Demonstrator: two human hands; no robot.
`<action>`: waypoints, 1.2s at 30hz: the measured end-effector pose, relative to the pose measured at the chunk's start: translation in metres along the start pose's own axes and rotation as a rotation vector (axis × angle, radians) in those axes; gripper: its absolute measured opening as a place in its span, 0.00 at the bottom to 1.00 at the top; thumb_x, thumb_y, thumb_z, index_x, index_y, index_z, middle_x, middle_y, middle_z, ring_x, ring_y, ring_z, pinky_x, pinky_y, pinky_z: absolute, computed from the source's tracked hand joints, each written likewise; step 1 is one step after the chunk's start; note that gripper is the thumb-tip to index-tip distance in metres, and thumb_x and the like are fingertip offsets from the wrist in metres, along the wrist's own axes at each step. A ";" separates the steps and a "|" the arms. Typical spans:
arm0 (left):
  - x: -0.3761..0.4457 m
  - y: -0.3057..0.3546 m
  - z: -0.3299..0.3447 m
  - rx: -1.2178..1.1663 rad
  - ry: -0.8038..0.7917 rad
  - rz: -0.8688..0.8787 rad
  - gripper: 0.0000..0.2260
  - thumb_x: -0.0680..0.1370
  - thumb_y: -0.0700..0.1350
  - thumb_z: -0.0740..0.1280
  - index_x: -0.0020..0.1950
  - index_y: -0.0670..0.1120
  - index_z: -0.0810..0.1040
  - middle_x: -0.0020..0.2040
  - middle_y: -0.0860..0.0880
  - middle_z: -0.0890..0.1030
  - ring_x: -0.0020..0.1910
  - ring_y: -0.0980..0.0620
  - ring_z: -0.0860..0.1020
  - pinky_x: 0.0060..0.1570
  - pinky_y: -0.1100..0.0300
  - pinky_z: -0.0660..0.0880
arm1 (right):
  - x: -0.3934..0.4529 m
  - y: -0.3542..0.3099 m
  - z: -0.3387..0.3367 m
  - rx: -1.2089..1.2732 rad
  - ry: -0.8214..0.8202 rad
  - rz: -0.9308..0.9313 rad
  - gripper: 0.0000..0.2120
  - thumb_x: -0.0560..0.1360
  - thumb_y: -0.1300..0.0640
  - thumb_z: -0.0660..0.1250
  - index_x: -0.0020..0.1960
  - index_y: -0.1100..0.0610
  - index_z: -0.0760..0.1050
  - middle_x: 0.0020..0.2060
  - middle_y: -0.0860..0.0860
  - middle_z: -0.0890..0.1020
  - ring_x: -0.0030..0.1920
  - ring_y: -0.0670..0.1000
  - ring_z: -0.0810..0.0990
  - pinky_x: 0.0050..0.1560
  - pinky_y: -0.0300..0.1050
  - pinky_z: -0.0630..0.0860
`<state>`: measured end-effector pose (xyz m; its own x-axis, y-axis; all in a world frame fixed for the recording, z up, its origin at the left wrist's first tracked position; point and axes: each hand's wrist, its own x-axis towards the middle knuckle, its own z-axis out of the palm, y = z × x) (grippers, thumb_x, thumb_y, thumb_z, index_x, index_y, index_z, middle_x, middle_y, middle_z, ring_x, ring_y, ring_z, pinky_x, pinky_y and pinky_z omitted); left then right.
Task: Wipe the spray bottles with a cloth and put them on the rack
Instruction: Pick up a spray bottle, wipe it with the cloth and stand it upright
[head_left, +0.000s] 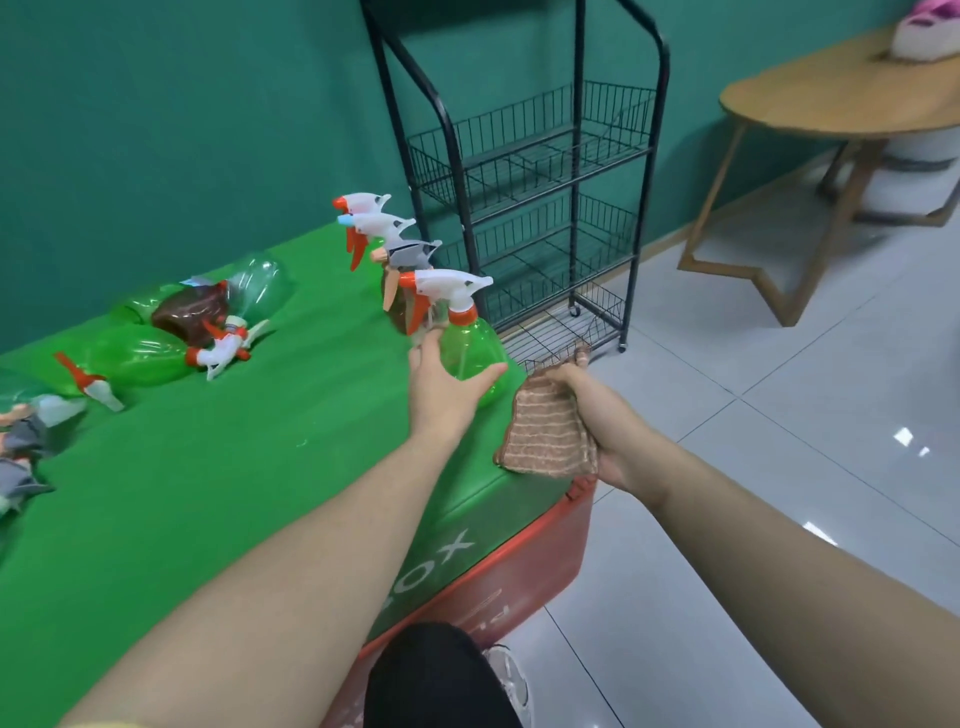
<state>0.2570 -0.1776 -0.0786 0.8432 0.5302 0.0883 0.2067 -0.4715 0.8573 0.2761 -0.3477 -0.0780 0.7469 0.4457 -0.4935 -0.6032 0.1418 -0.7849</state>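
Observation:
A green spray bottle (470, 348) with a white and orange trigger head stands upright at the right end of the green table (234, 467). My left hand (441, 387) grips its body from the near side. My right hand (605, 415) holds a brown striped cloth (548, 434) just right of the bottle, over the table's corner. Three more upright spray bottles (387, 244) stand in a row behind the held one. The black wire rack (540, 171) stands on the floor beyond the table's right end, its shelves bare.
Several spray bottles (156, 343) lie on their sides on the left part of the table, green, brown and clear. A round wooden table (831, 98) stands at the right back. The floor is pale tile (779, 467). My knee (436, 680) shows at the bottom.

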 end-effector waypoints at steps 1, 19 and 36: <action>0.002 0.000 0.002 -0.002 0.004 -0.001 0.41 0.71 0.53 0.81 0.78 0.47 0.65 0.72 0.47 0.69 0.68 0.50 0.72 0.64 0.63 0.64 | 0.001 0.001 -0.001 -0.009 -0.002 -0.007 0.09 0.79 0.53 0.65 0.54 0.58 0.74 0.42 0.55 0.80 0.44 0.58 0.81 0.57 0.58 0.80; -0.014 -0.009 -0.005 0.063 0.008 -0.062 0.48 0.69 0.58 0.81 0.80 0.49 0.59 0.77 0.46 0.62 0.76 0.47 0.62 0.77 0.50 0.60 | -0.024 0.013 -0.002 -0.056 0.001 -0.075 0.09 0.79 0.55 0.65 0.57 0.57 0.71 0.43 0.57 0.78 0.37 0.55 0.81 0.43 0.51 0.81; -0.120 -0.062 -0.155 0.085 -0.077 -0.028 0.17 0.81 0.50 0.69 0.70 0.49 0.73 0.72 0.51 0.63 0.71 0.49 0.68 0.76 0.49 0.64 | -0.092 0.061 0.112 -0.249 -0.100 -0.076 0.07 0.79 0.59 0.62 0.57 0.58 0.68 0.43 0.56 0.76 0.37 0.53 0.79 0.41 0.51 0.81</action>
<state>0.0658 -0.1030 -0.0642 0.8716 0.4898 0.0227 0.2693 -0.5170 0.8125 0.1395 -0.2812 -0.0391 0.7490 0.5284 -0.3998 -0.4497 -0.0378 -0.8924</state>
